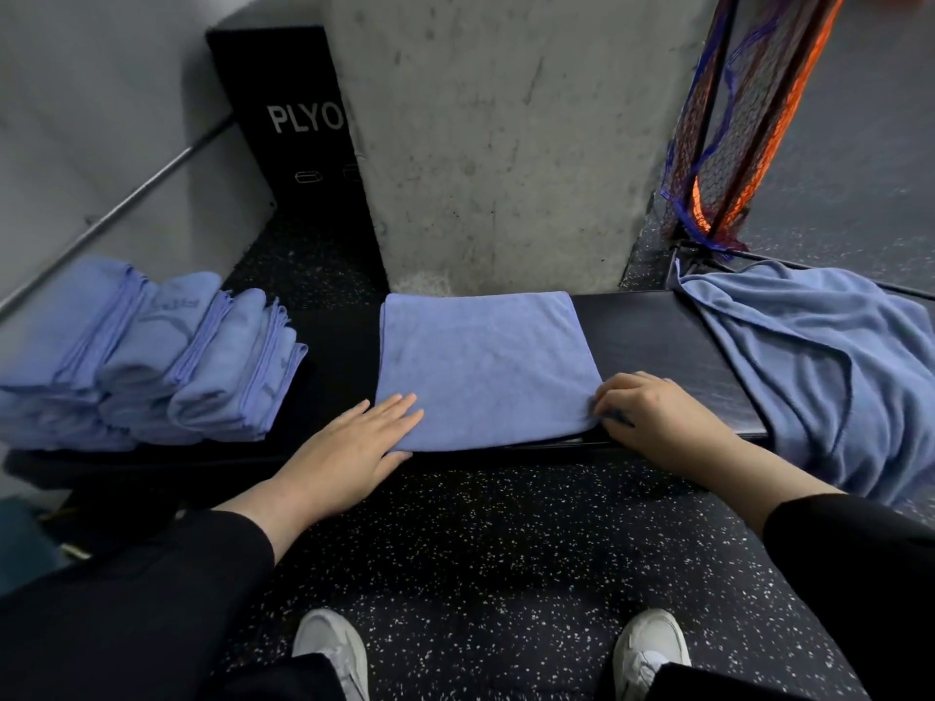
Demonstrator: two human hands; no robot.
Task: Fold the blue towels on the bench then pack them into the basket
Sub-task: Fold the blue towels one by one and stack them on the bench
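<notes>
While the flat, square-folded blue terry towel [485, 366] lies mid-way along the long black bench [652, 336], the left hand [349, 447] rests on its near left corner with fingers straight. The right hand [657, 412] pinches the near right corner with curled fingers. Folded blue towels [152, 346] are stacked at the bench's left end; unfolded ones [819, 361] drape the right end.

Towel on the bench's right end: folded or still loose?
Loose. The towel on the right end lies crumpled, draping over the bench edge; the middle towel lies flat, folded.
</notes>
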